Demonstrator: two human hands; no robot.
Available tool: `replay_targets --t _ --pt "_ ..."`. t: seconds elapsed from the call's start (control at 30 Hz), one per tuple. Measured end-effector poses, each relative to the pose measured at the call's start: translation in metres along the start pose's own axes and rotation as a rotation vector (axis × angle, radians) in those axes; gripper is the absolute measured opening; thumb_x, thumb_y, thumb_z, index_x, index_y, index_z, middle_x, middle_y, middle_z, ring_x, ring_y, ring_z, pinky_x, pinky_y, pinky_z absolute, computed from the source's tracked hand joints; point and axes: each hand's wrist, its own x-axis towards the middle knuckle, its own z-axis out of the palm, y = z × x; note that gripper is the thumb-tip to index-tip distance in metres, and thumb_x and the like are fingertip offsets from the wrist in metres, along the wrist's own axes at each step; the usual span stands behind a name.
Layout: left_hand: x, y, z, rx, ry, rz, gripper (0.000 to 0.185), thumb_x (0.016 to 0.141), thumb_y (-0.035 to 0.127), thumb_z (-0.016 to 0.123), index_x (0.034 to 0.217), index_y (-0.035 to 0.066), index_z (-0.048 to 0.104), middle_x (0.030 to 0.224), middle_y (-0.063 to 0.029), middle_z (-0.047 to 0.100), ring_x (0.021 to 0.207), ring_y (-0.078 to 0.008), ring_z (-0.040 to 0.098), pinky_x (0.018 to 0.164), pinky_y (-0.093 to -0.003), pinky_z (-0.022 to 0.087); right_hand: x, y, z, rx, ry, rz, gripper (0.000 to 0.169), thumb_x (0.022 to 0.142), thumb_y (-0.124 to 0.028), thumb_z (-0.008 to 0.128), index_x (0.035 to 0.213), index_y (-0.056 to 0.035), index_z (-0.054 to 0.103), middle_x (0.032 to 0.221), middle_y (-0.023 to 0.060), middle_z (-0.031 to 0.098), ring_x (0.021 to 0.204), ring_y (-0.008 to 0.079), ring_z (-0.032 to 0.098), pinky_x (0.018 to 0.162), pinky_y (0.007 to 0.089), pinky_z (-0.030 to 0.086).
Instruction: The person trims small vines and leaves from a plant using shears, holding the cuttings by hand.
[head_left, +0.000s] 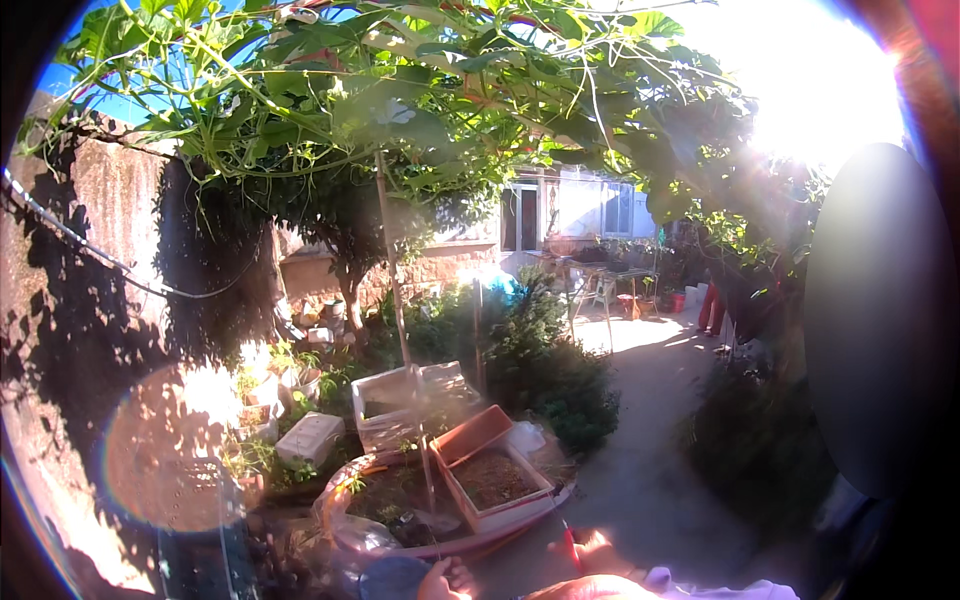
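My right hand (596, 555) is low in the view, right of centre. It is closed around the red handle of a slim tool (572, 546), whose thin shaft points up toward the planter. Further left, at the bottom edge, my left hand (448, 580) has its fingers curled; whether it holds anything thin cannot be made out. Beside it is a dark round container lid or basin (391, 579), partly cut off. Just beyond both hands lies a rounded planter tub (450, 549) of soil. A rectangular planter box (495, 480) filled with soil rests on it, an orange-brown trough (472, 435) leaning behind.
A wooden pole (394, 277) rises from the tub to leafy vines (450, 82) overhead. White foam boxes (311, 437) stand at left near a plastic crate (191, 495) and a wall (112, 195). A concrete path (652, 427) runs toward a house. A blurred oval covers the right.
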Motion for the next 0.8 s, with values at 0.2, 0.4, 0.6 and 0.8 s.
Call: replay_targets --t 0.2,0.4,0.6,0.8 --pt "-0.002 -0.046 0.103 0.065 0.216 0.573 0.013 0.099 0.023 0.051 0.093 0.011 0.051 0.065 0.0045 0.039 0.051 -0.0063 0.036 0.044 -0.0192 0.028 0.047 -0.043 -0.090 -0.289 0.482 -0.366 0.039 0.070 -0.037 0.083 0.075 -0.0034 0.064 0.060 0.0105 0.059 0.053 0.0203 0.056 0.054 0.0348 0.045" --pt "-0.039 -0.016 0.305 0.619 0.268 0.991 0.017 0.094 0.022 0.054 0.086 0.007 0.055 0.060 0.0043 0.034 0.048 -0.0065 0.031 0.042 -0.0238 0.025 0.066 -0.191 -0.222 -0.742 1.027 -1.072 0.044 0.077 -0.038 0.076 0.092 0.0000 0.061 0.087 0.0150 0.063 0.072 0.0344 0.063 0.060 0.0436 0.049" --pt "-0.016 0.003 0.545 1.610 -0.071 1.828 0.020 0.092 0.021 0.062 0.106 0.007 0.058 0.065 0.0116 0.040 0.054 0.0028 0.030 0.047 -0.0173 0.021 0.073 -0.344 -0.304 -0.807 1.250 -1.048 0.049 0.077 -0.048 0.073 0.099 -0.0043 0.065 0.094 0.0175 0.066 0.083 0.0349 0.065 0.071 0.0443 0.050" --pt "0.006 -0.005 0.702 1.952 -0.047 2.175 0.044 0.082 0.024 0.076 0.114 0.001 0.057 0.060 0.0081 0.046 0.056 -0.0014 0.036 0.051 -0.0208 0.032 0.063 -0.430 -0.292 -0.853 1.266 -1.200 0.051 0.078 -0.050 0.070 0.089 -0.0009 0.065 0.086 0.0196 0.065 0.078 0.0344 0.066 0.071 0.0434 0.051"
